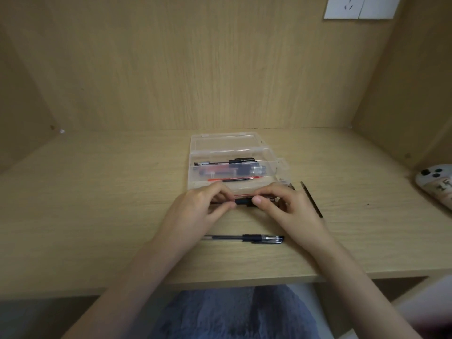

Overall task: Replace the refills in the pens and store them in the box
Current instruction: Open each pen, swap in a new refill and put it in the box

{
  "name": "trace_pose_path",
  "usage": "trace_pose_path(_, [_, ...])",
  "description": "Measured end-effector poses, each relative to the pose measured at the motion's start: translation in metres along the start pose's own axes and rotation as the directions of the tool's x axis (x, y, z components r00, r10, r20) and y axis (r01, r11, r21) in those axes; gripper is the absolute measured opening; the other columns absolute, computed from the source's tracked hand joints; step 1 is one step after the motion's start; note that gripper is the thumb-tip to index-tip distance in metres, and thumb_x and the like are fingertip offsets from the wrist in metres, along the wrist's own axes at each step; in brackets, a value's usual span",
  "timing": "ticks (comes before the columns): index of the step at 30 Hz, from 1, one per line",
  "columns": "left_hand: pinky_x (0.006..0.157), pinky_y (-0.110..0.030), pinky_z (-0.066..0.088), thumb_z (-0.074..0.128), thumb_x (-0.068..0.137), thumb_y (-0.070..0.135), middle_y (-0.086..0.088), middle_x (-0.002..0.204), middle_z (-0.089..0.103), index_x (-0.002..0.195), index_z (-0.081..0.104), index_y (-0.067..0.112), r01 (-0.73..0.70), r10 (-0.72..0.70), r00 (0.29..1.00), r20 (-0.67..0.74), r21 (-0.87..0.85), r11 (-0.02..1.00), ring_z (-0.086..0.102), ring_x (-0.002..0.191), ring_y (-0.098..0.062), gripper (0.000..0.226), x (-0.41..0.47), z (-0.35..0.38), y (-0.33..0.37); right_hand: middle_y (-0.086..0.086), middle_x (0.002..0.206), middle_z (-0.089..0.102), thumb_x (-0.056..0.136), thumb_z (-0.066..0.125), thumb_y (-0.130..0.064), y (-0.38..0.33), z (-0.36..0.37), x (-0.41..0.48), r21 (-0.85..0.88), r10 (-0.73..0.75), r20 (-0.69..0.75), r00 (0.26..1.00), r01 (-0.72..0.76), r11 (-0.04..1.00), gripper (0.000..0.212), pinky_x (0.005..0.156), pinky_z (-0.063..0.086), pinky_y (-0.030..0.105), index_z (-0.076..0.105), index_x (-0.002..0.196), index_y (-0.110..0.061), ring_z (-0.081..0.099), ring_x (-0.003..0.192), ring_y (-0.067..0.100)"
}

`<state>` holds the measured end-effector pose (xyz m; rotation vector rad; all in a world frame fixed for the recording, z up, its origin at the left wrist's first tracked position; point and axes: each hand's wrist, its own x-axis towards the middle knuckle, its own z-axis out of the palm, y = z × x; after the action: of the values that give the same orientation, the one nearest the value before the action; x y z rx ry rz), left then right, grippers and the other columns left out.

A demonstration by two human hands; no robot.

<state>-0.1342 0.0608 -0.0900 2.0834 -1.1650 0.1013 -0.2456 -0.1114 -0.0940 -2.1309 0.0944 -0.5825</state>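
While the left hand (203, 207) and right hand (283, 206) each pinch a dark-gripped pen (242, 201) just before the open transparent box (234, 152), mid-desk (97, 204), plain wood stretches toward the left edge.

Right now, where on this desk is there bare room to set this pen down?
The widest bare patch is the desk left of the clear box and your left hand. A smaller one lies between the refill and the phone. The middle is crowded: left hand and right hand grip the held pen between the box and the spare pen.
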Motion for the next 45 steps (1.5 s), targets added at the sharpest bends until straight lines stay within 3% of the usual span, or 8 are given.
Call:
trace_pose_path(5, [0.076, -0.021, 0.049, 0.061, 0.083, 0.039, 0.020, 0.094, 0.063, 0.099, 0.055, 0.038, -0.038, 0.038, 0.999, 0.019, 0.018, 0.999, 0.059, 0.088, 0.005, 0.018, -0.001, 0.001, 0.008, -0.022, 0.075, 0.067, 0.087, 0.064, -0.014, -0.002, 0.000, 0.000, 0.050, -0.012, -0.048, 0.999, 0.014, 0.999, 0.010, 0.065, 0.036, 0.008, 0.071, 0.091, -0.019, 0.056, 0.070, -0.005])
trace_pose_path(8, [0.078, -0.021, 0.048, 0.058, 0.082, 0.048, 0.019, 0.101, 0.063, 0.108, 0.055, 0.040, -0.060, 0.060, 0.998, 0.025, 0.006, 0.998, 0.059, 0.089, 0.003, 0.028, 0.002, 0.005, 0.012, -0.015, 0.072, 0.068, 0.086, 0.065, -0.014, -0.001, 0.000, -0.001, 0.102, -0.006, -0.065, 0.998, 0.012, 0.995, 0.009, 0.068, 0.040, 0.011, 0.069, 0.090, -0.020, 0.059, 0.069, -0.003])
trace_pose_path(15, [0.078, -0.028, 0.049, 0.060, 0.084, 0.042, 0.018, 0.101, 0.065, 0.104, 0.062, 0.034, -0.115, 0.115, 0.993, 0.002, -0.001, 0.993, 0.058, 0.092, 0.002, 0.022, 0.007, 0.015, 0.015, -0.005, 0.075, 0.069, 0.084, 0.067, -0.012, 0.000, 0.002, -0.002, 0.231, 0.037, -0.038, 0.999, -0.027, 0.972, 0.013, 0.074, 0.046, 0.022, 0.058, 0.089, -0.019, 0.065, 0.071, 0.008])
trace_pose_path(21, [0.069, -0.028, 0.051, 0.060, 0.083, 0.046, 0.019, 0.088, 0.067, 0.098, 0.063, 0.035, -0.094, 0.095, 0.994, -0.056, 0.014, 0.995, 0.061, 0.082, 0.002, 0.019, 0.003, 0.017, 0.013, 0.002, 0.073, 0.069, 0.087, 0.064, -0.010, 0.001, 0.005, -0.001, 0.198, 0.001, -0.003, 1.000, -0.001, 0.980, 0.011, 0.074, 0.047, 0.030, 0.058, 0.090, -0.019, 0.065, 0.072, 0.009])
trace_pose_path(26, [0.060, -0.024, 0.045, 0.053, 0.083, 0.055, 0.018, 0.076, 0.065, 0.095, 0.062, 0.038, -0.075, 0.081, 0.995, -0.059, 0.096, 0.993, 0.056, 0.067, 0.001, 0.022, 0.002, 0.016, 0.015, 0.008, 0.074, 0.067, 0.088, 0.061, -0.005, -0.003, 0.005, -0.002, 0.253, -0.020, 0.010, 1.000, 0.017, 0.967, 0.008, 0.073, 0.046, 0.017, 0.058, 0.090, -0.012, 0.064, 0.072, 0.007])
trace_pose_path(32, [0.049, -0.015, 0.029, 0.051, 0.084, 0.055, 0.020, 0.048, 0.040, 0.086, 0.061, 0.036, -0.079, 0.091, 0.994, -0.065, 0.160, 0.984, 0.042, 0.048, 0.006, 0.021, 0.002, 0.015, 0.017, 0.004, 0.076, 0.068, 0.088, 0.060, -0.001, -0.004, 0.005, -0.001, 0.295, -0.018, 0.023, 1.000, 0.010, 0.955, 0.011, 0.075, 0.048, 0.020, 0.058, 0.089, -0.012, 0.064, 0.074, 0.009])
trace_pose_path(41, [0.045, -0.016, 0.028, 0.037, 0.083, 0.065, 0.013, 0.047, 0.040, 0.080, 0.059, 0.033, -0.086, 0.105, 0.991, -0.080, 0.204, 0.975, 0.041, 0.046, -0.003, 0.038, 0.002, 0.016, 0.018, 0.000, 0.080, 0.067, 0.088, 0.061, -0.005, -0.003, 0.005, -0.001, 0.281, -0.040, -0.001, 0.999, 0.039, 0.959, 0.015, 0.075, 0.047, 0.022, 0.059, 0.089, -0.020, 0.063, 0.077, 0.008])
trace_pose_path(45, [0.045, -0.022, 0.032, 0.034, 0.082, 0.066, 0.008, 0.049, 0.049, 0.075, 0.057, 0.029, -0.038, 0.066, 0.988, -0.137, 0.200, 0.979, 0.047, 0.046, -0.006, 0.044, 0.003, 0.011, 0.012, -0.007, 0.076, 0.066, 0.086, 0.062, -0.006, -0.002, 0.003, 0.000, 0.336, -0.032, -0.099, 0.995, 0.064, 0.940, 0.021, 0.072, 0.049, 0.021, 0.060, 0.085, -0.026, 0.063, 0.074, 0.009])
